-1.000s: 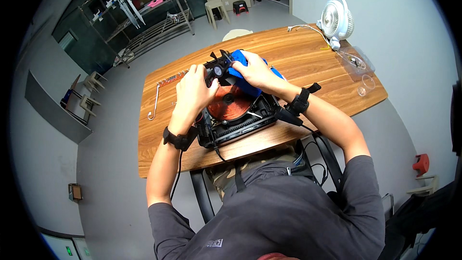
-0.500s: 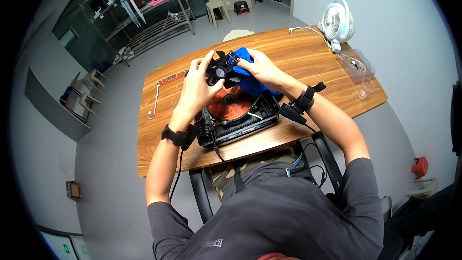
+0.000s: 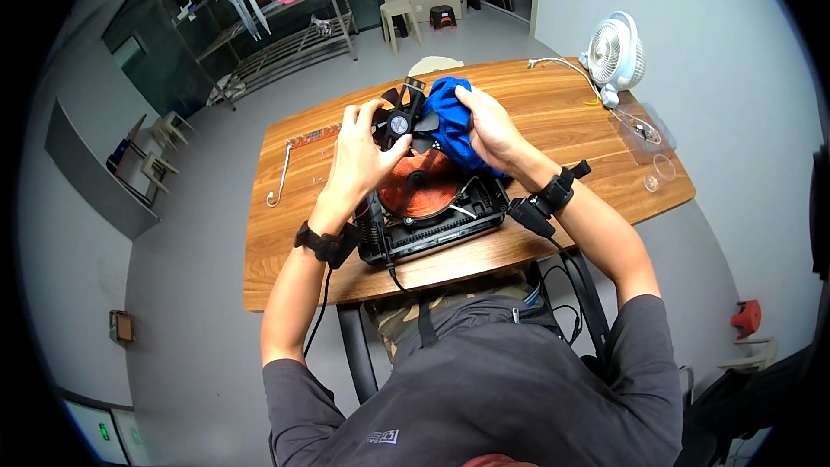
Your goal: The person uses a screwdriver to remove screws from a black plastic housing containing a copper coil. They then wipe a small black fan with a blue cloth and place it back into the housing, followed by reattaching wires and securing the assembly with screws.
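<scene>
My left hand grips a black cooling fan by its edge, thumb and fingers spread around the blades. The fan is held above an opened black appliance base, which looks like an induction cooker. Inside the base a round copper coil shows, with a dark centre. My right hand is closed on a bunched blue cloth, just right of the fan. The cloth hangs down toward the far right corner of the base and hides part of it.
A wooden table carries everything. On its left lie a hooked white cable and an orange strip with small parts. At the far right stand a white desk fan and a clear plastic tray. Metal shelving stands beyond.
My right hand and the blue cloth have drawn right, away from the fan. The fan has turned, and more of its blades and frame show. My left hand keeps its grip.
</scene>
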`<state>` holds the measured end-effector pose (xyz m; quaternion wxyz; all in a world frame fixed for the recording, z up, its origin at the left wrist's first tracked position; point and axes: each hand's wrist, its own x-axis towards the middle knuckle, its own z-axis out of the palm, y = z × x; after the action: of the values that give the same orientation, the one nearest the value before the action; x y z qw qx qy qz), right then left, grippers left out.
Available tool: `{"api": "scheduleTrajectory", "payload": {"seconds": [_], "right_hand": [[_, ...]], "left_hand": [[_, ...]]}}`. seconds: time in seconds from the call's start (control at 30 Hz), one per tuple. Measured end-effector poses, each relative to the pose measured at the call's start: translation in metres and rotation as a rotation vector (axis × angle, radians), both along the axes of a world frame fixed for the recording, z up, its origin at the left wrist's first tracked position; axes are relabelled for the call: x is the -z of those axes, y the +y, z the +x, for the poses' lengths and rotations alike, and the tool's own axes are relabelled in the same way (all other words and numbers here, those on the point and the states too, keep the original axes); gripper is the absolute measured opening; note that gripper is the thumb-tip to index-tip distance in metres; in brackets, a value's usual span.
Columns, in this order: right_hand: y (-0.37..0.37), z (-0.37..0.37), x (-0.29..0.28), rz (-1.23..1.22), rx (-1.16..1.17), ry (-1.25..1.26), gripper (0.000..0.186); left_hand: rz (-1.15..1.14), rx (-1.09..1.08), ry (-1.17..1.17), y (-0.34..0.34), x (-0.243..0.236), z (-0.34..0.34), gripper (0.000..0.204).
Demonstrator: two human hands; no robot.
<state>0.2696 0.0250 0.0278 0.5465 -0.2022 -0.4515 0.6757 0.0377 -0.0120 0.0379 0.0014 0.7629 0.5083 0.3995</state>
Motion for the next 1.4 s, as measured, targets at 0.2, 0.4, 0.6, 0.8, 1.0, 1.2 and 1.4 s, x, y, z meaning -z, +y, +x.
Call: {"api": "scheduleTrajectory", "payload": {"seconds": [0.2,0.4,0.6,0.8,1.0,1.2,1.4], "right_hand": [[-0.006,0.005,-0.003,0.194,0.004,-0.402,0.030],[-0.015,-0.016,-0.007,0.241,0.235,-0.535,0.044],[0.009,-0.007,0.016,0.292,0.150,-0.497,0.041],[0.009,-0.001,0.013,0.257,0.124,-0.373,0.031],[-0.002,0.001,0.010,0.339,0.157,-0.511,0.032],[0.015,0.019,0.021,0.223,-0.154,-0.394,0.025],[-0.005,0.008,0.010,0.298,-0.072,-0.396,0.029]], "left_hand": [[0.069,0.010,-0.015,0.004,0.005,0.000,0.069],[0.133,-0.003,0.025,-0.007,0.003,0.013,0.070],[0.045,0.112,-0.018,-0.009,-0.002,0.012,0.064],[-0.139,0.180,-0.197,0.004,0.004,-0.006,0.045],[-0.302,0.160,-0.216,0.017,0.009,-0.007,0.017],[-0.152,0.153,-0.281,0.019,0.013,-0.009,0.014],[-0.081,0.112,-0.249,0.006,0.006,-0.002,0.012]]}}
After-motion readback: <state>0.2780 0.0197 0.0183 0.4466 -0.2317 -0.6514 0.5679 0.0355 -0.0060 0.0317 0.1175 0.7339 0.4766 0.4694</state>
